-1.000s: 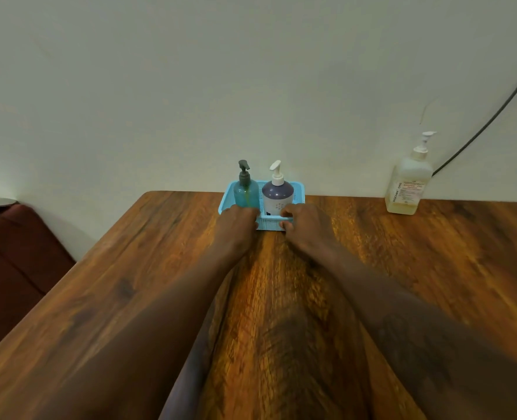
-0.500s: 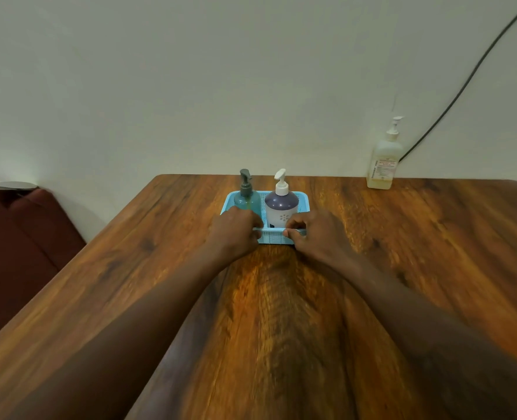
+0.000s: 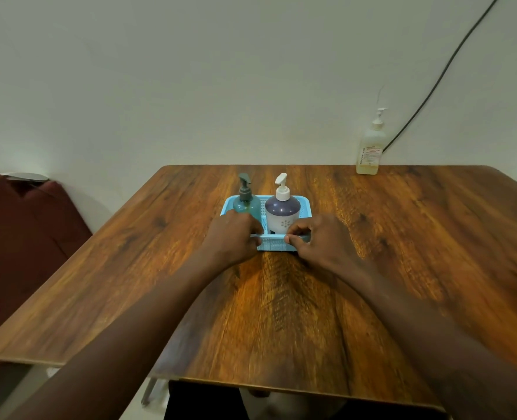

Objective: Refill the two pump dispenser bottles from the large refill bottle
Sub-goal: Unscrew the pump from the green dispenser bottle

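Note:
A light blue basket (image 3: 304, 206) stands on the wooden table (image 3: 402, 253) and holds two pump bottles. The teal one with a grey pump (image 3: 245, 201) is on the left, the purple-and-white one with a white pump (image 3: 282, 213) on the right. My left hand (image 3: 233, 237) grips the basket's near rim at its left corner. My right hand (image 3: 320, 241) pinches the same rim at the right corner. The large refill bottle (image 3: 371, 148), pale yellow with a white pump, stands at the table's far edge against the wall, well right of both hands.
A black cable (image 3: 439, 83) runs down the wall behind the refill bottle. A dark red seat (image 3: 23, 237) sits left of the table. Bare wood lies between the basket and the table's near edge.
Both hands have drawn the basket with its two bottles toward me, away from the wall. The refill bottle stays at the wall.

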`<move>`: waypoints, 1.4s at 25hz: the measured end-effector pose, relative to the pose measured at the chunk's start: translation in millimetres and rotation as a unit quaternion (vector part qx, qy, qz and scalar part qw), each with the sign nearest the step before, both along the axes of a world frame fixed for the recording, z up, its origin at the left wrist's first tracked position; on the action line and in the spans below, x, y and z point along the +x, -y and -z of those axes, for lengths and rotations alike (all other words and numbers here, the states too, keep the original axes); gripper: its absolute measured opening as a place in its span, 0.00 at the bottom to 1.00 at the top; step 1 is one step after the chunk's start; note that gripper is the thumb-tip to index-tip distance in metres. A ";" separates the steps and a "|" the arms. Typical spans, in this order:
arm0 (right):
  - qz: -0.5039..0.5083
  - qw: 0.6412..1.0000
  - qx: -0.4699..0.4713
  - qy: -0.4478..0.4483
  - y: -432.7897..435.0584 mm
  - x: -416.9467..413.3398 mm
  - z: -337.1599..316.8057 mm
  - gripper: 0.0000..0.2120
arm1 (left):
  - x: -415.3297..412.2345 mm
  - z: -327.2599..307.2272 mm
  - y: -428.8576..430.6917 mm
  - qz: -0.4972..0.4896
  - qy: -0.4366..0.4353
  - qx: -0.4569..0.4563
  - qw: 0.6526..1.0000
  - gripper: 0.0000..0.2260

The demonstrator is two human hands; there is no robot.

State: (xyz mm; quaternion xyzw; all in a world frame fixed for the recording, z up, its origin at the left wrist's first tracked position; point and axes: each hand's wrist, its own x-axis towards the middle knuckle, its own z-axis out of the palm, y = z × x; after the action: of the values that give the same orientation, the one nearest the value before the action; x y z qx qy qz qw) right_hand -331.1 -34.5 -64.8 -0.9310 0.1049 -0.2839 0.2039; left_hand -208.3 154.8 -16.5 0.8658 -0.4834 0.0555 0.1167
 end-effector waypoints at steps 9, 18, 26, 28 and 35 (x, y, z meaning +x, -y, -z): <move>0.072 0.995 -0.005 0.068 -14.6 -4.5 -8.0 0.11 | 3.5 12.3 -8.8 -0.066 -0.033 -0.194 0.978 0.13; -0.015 0.988 0.069 0.136 -59.1 28.6 -23.9 0.09 | 48.4 22.6 18.5 -0.148 -0.186 -0.201 0.950 0.42; 0.004 0.974 0.114 0.198 -63.9 38.5 -29.5 0.16 | 31.7 9.0 10.5 -0.088 -0.109 -0.341 0.929 0.26; 0.004 0.969 0.122 0.214 -64.4 36.9 -37.0 0.20 | 22.3 -1.6 0.9 -0.059 -0.083 -0.354 0.930 0.28; -0.058 0.952 0.132 0.271 -77.8 18.9 -69.8 0.18 | -15.4 -29.9 -26.1 -0.033 -0.010 -0.344 0.938 0.30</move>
State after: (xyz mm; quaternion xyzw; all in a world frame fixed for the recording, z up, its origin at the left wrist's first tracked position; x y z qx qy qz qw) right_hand -312.2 43.4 5.0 -0.7881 0.0277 -0.4970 0.3620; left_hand -223.8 180.9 13.5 0.7886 -0.4049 0.2136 0.4105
